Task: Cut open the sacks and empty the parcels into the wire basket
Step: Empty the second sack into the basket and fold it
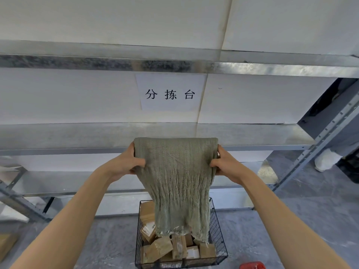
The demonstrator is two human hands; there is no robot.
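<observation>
A grey-green woven sack hangs upside down in front of me, limp, its frayed cut mouth pointing down. My left hand grips its upper left corner and my right hand grips its upper right corner, both held up at arm's length. Directly under the sack's mouth stands a black wire basket on the floor. Several brown cardboard parcels lie inside it, some with white labels. The sack hides part of the basket's inside.
Metal shelving runs across the wall behind the basket, with a paper sign above. A red object lies on the grey floor at the bottom right. A white bag sits at the far right, a cardboard box at the left edge.
</observation>
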